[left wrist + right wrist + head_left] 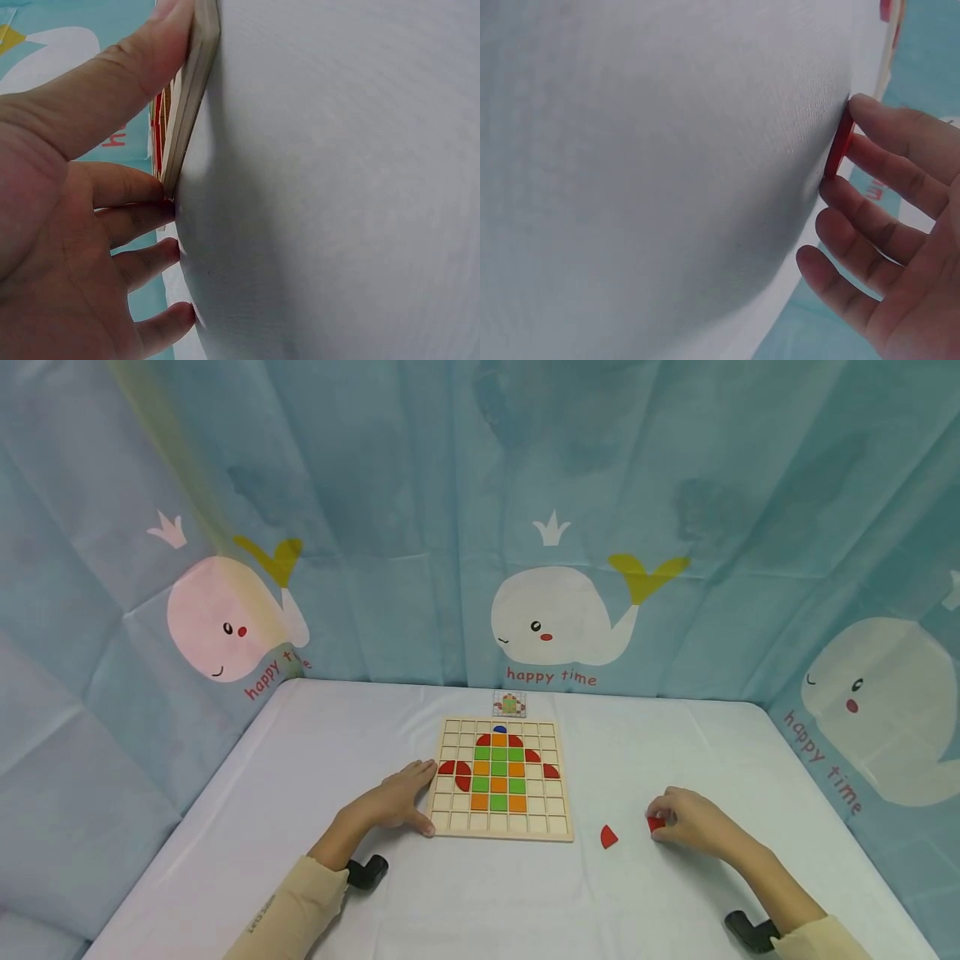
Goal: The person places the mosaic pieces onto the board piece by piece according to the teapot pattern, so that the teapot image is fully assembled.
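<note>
A square wooden grid board point(499, 826) lies on the table, with red, orange, green and blue flat pieces in its cells. My left hand point(399, 799) rests against its left side, thumb at the near left corner and fingers spread along the edge. To the right of the board, my right hand point(693, 820) pinches a red piece point(840, 141) between thumb and fingers, low at the tabletop. A loose red quarter-circle piece point(608, 837) lies between the board and my right hand.
A small picture card point(509, 703) with a coloured pattern lies just behind the board. The white tablecloth point(337, 727) reaches back to a blue curtain point(390, 610) printed with whales. Black wrist devices sit under both forearms.
</note>
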Available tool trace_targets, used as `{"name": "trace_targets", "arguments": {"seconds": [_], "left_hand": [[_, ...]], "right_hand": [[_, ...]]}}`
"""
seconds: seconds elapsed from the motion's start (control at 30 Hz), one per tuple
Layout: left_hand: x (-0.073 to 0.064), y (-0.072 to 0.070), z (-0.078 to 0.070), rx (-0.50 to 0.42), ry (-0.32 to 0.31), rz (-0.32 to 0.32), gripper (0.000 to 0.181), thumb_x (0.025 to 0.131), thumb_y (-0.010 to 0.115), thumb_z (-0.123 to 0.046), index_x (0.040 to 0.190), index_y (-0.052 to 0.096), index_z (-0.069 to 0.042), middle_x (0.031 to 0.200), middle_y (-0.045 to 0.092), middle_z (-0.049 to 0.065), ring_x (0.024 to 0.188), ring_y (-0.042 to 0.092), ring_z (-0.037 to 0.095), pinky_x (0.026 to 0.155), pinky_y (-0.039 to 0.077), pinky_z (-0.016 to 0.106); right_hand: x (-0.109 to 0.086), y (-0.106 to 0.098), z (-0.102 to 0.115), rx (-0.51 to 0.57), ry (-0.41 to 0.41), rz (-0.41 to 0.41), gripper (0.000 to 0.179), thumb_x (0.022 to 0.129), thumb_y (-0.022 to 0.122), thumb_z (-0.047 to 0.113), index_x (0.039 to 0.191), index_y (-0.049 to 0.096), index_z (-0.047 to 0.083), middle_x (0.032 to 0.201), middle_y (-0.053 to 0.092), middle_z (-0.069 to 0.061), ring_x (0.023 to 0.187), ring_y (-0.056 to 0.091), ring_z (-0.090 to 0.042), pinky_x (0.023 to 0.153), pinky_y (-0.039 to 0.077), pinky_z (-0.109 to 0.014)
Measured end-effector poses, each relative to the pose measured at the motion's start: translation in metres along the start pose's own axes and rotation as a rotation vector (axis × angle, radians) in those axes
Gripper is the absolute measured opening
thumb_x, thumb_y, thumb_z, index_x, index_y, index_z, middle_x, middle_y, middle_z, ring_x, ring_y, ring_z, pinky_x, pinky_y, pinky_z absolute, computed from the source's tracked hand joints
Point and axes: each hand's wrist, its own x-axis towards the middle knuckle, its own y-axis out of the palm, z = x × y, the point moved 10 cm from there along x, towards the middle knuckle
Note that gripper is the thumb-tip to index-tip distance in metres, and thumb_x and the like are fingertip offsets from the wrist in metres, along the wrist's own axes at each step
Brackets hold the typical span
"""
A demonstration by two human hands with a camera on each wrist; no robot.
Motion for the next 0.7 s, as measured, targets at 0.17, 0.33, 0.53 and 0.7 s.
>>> {"name": "trace_targets", "arguments": {"seconds": [0.17, 0.33, 0.53, 0.7], "left_hand": [[0.0016, 0.0009, 0.0015, 0.0, -0.005, 0.004, 0.109, 0.065, 0.089, -0.03, 0.152, 0.03, -0.002, 0.161, 0.025, 0.014, 0.151, 0.017, 0.037, 0.119, 0.019, 0.06], [0.0014, 0.0011, 0.0016, 0.003, -0.003, 0.006, 0.109, 0.065, 0.089, -0.03, 0.152, 0.029, -0.002, 0.161, 0.025, 0.015, 0.151, 0.017, 0.037, 0.119, 0.019, 0.059], [0.0017, 0.0015, 0.0022, 0.001, -0.003, 0.005, 0.11, 0.065, 0.089, -0.031, 0.152, 0.029, -0.002, 0.161, 0.025, 0.015, 0.151, 0.017, 0.037, 0.119, 0.02, 0.06], [0.0005, 0.0005, 0.0016, 0.005, 0.0, 0.004, 0.11, 0.065, 0.089, -0.031, 0.152, 0.03, -0.001, 0.161, 0.025, 0.015, 0.15, 0.017, 0.037, 0.119, 0.02, 0.06]], "right_hand": [[0.0001, 0.0004, -0.0002, -0.009, 0.0, -0.003, 0.023, 0.074, 0.083, 0.014, 0.094, 0.074, 0.01, 0.081, 0.057, 0.004, 0.074, 0.052, -0.01, 0.063, 0.048, -0.025], [-0.0001, -0.0003, 0.001, -0.007, 0.004, -0.001, 0.023, 0.074, 0.083, 0.014, 0.094, 0.073, 0.01, 0.081, 0.057, 0.004, 0.075, 0.053, -0.01, 0.064, 0.049, -0.026], [0.0004, -0.003, 0.0052, -0.008, -0.01, -0.016, 0.022, 0.074, 0.082, 0.015, 0.094, 0.073, 0.01, 0.081, 0.057, 0.004, 0.074, 0.051, -0.01, 0.063, 0.047, -0.025], [0.004, -0.0048, 0.0096, -0.031, -0.041, -0.04, 0.022, 0.075, 0.082, 0.016, 0.094, 0.074, 0.011, 0.08, 0.057, 0.006, 0.074, 0.051, -0.008, 0.063, 0.046, -0.026]]}}
